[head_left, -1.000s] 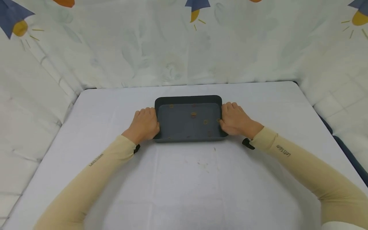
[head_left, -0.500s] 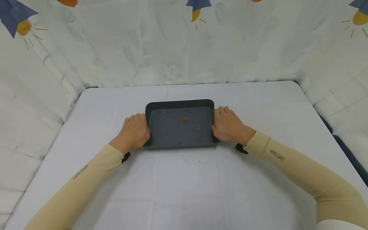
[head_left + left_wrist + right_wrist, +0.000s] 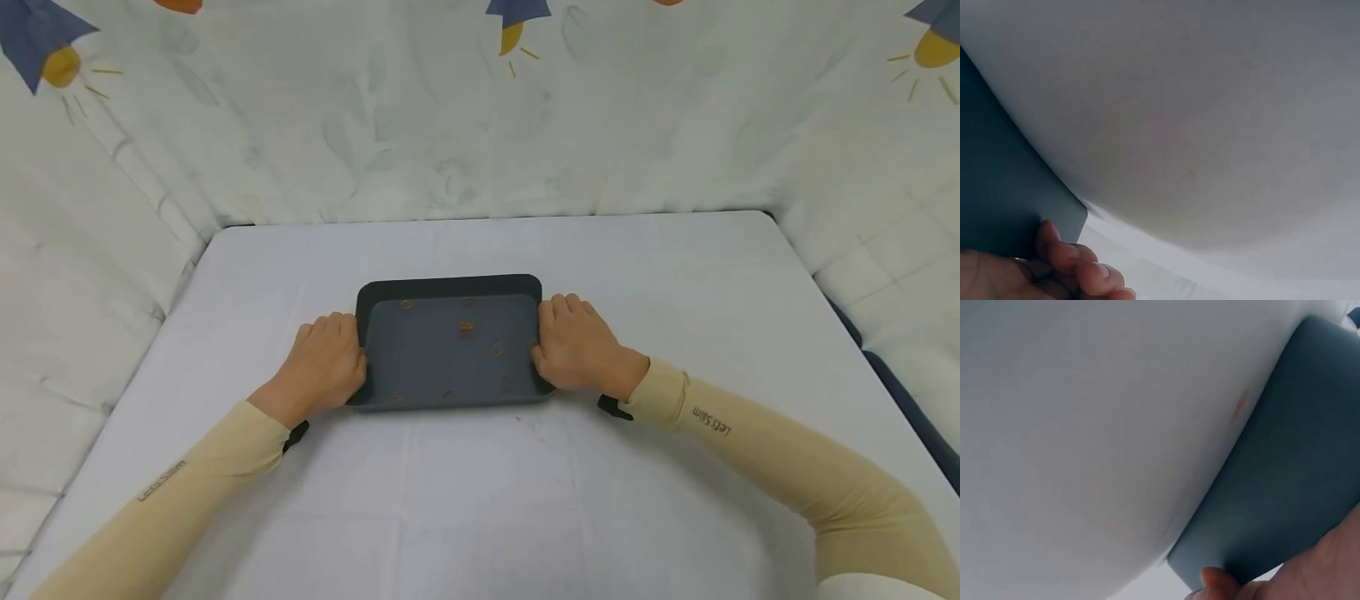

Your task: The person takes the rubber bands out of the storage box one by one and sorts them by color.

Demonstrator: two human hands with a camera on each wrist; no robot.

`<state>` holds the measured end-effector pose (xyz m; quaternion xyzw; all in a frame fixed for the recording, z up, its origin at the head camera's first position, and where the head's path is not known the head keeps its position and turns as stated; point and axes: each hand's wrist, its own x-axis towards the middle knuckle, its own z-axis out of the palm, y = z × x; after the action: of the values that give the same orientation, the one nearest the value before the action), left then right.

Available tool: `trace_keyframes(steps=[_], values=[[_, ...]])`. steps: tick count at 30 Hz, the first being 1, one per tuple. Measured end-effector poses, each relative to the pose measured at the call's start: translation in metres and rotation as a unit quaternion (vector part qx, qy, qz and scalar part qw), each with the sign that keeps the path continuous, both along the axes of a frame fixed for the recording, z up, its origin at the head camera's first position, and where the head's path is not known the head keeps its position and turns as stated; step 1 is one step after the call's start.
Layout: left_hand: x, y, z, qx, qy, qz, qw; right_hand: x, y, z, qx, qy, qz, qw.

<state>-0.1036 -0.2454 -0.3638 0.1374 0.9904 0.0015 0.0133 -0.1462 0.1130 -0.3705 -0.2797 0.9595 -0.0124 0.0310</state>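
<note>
A dark grey rectangular tray point(image 3: 420, 367) with raised sides lies low over the white-covered table in the head view. Several small yellowish and reddish-brown rings point(image 3: 466, 327) are scattered on its floor. My left hand point(image 3: 322, 362) grips the tray's left side, and my right hand point(image 3: 577, 346) grips the right side with its thumb over the rim. In the left wrist view, curled fingers point(image 3: 1088, 269) show beside the tray's outer wall point(image 3: 1010, 181). Fingertips point(image 3: 1217, 581) likewise appear at the wall's lower end in the right wrist view.
White cloth covers the table point(image 3: 480, 508), with faint brownish marks point(image 3: 531, 427) just in front of the tray. Pale patterned curtains point(image 3: 420, 125) hang along the back and both sides. Beyond the right table edge shows a dark blue strip point(image 3: 911, 408).
Both hands have drawn the tray leftward and nearer to me across the table, keeping their grip on its two sides. The small rings have travelled along with it.
</note>
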Motion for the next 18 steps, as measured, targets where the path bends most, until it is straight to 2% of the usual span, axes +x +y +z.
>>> trace_keyframes(steps=[8,15,18], values=[[0.013,-0.014,0.000,0.009,-0.014,0.014,0.9998,0.011,-0.014,-0.002,-0.009,0.006,0.009,1.000],[0.019,-0.024,-0.001,-0.003,0.024,-0.002,0.9997,0.018,-0.022,0.001,-0.014,0.028,0.021,0.999],[0.021,-0.028,0.000,-0.009,0.026,-0.003,0.9996,0.020,-0.027,0.001,-0.011,0.040,0.028,0.999]])
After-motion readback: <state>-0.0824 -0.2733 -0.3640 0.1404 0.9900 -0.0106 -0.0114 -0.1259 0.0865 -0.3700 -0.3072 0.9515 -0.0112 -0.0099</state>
